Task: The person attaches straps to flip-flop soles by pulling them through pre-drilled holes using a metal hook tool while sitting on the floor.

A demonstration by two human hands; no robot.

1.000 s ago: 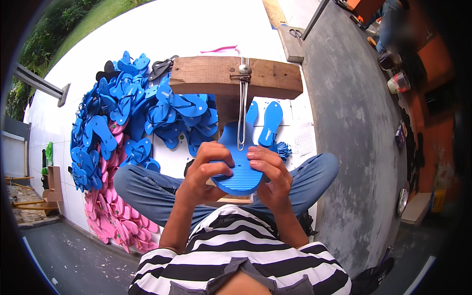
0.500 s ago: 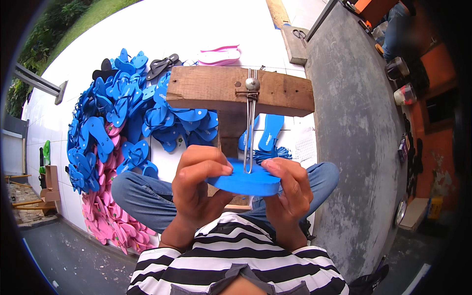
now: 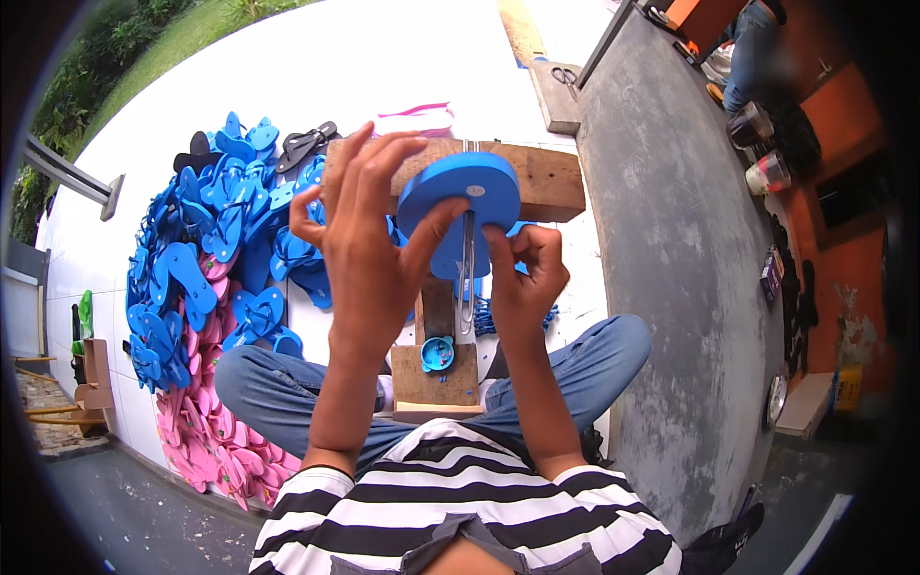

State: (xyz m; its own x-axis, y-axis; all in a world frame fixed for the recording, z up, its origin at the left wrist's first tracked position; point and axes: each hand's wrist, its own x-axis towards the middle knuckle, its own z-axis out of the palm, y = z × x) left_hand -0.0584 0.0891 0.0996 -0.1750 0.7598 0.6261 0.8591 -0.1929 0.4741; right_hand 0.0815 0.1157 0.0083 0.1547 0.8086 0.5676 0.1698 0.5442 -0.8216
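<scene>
A blue flip-flop sole [image 3: 450, 182] stands tilted up against a wooden beam [image 3: 551, 182], at the long looped metal wires [image 3: 468, 287] fixed there. Its broad face is toward me, with a small pale disc [image 3: 474, 191] near the middle. My left hand [image 3: 369, 220] presses its thumb on the sole beside the disc while its fingers stretch up, spread apart. At the lower right edge of the sole, my right hand [image 3: 527, 273] has its thumb against the rim and its fingers curled. How the wires pass through or behind the sole is hidden.
A heap of blue flip-flops [image 3: 225, 206] lies left, with pink ones [image 3: 206, 422] nearer me. A small blue bowl [image 3: 437, 354] rests on the wooden base [image 3: 412, 388] between my legs. Scissors [image 3: 565, 76] lie on a block far right. Another person [image 3: 747, 57] is at upper right.
The sole has moved away from me, up the wires toward the beam, and tipped its face toward me. My left fingers have come off its edge and spread; the small bowl is now uncovered.
</scene>
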